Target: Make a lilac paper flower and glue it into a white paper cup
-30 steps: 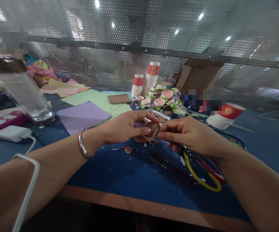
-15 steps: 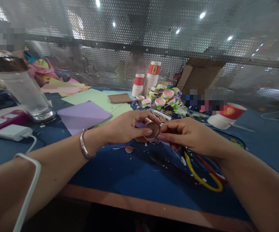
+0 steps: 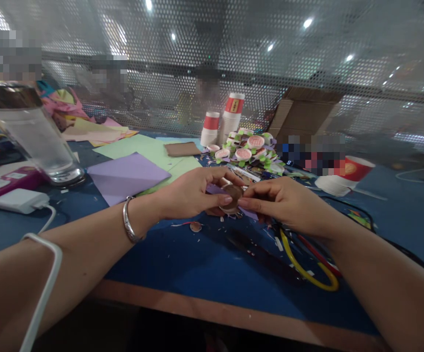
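Observation:
My left hand (image 3: 197, 193) is closed round the left side of a small round piece (image 3: 233, 191), brown inside a pale rim like a cut cup base. Purple paper shows at both sides of it. At its right edge, my right hand (image 3: 283, 200) pinches the rim and the purple paper strip (image 3: 249, 214) with thumb and forefinger; the exact grip is partly hidden. Beyond the hands lies a pile of similar round pieces (image 3: 252, 149) with pink faces and green and purple paper tabs. A small loose brown disc (image 3: 195, 227) lies below my left hand.
Scissors with a yellow loop (image 3: 309, 278) and a dark slim tool (image 3: 266, 256) lie near the front. Purple sheet (image 3: 129, 173), glass bottle (image 3: 46, 142) and white adapter (image 3: 21, 200) are at left. Stacked paper cups (image 3: 232, 115) stand behind; tipped cups (image 3: 351, 173) lie right.
My right thumb and fingers have shifted slightly left, further over the edge of the round piece. My left hand stays almost still.

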Demonstrator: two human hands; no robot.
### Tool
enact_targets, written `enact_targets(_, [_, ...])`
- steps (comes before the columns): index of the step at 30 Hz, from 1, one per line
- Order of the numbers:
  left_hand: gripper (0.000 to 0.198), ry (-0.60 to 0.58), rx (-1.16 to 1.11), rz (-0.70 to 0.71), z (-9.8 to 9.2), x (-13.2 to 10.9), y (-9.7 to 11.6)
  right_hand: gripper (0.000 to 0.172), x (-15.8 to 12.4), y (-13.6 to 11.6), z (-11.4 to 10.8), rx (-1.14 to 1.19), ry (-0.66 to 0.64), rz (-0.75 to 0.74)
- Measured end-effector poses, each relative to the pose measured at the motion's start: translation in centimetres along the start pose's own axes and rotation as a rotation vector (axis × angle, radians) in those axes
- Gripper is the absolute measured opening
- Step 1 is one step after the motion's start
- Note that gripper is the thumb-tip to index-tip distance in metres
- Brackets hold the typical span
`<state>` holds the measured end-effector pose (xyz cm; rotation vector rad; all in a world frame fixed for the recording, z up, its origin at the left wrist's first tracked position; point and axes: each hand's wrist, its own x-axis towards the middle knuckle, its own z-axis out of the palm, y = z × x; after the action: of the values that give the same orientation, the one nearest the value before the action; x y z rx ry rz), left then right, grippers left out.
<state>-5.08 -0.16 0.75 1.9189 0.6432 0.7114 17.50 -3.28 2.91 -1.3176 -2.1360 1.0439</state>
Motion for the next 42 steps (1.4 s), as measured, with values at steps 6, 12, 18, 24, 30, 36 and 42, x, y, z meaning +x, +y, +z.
enact_targets(6, [0.036,-0.011,-0.083,-0.002,-0.1,0.0,-0.1,0.027,0.1,-0.2,0.2,-0.006,0.062,-0.015])
enact_targets(12, [0.067,-0.019,-0.136,-0.002,-0.4,-0.1,0.3,0.027,0.0,-0.3,0.1,0.0,0.116,-0.008])
enact_targets(18, [0.056,0.022,-0.208,-0.057,-0.3,0.0,0.1,0.032,0.0,-0.1,-0.1,-0.036,0.091,-0.01])
enact_targets(24, [0.049,0.06,-0.273,-0.078,-0.3,0.2,0.0,0.033,-0.1,-0.4,-0.1,0.015,0.14,0.012])
enact_targets(30, [0.05,0.091,-0.376,-0.142,-0.2,0.2,0.6,0.031,-0.1,-0.3,-0.2,0.11,0.16,0.027])
enact_targets(36, [0.053,0.042,-0.477,-0.219,-0.4,0.0,1.0,0.037,0.0,0.2,-0.3,0.176,0.166,-0.016])
enact_targets(42, [0.049,0.001,-0.523,-0.239,-0.5,-0.1,1.3,0.033,0.0,0.4,-0.3,0.188,0.164,-0.039])
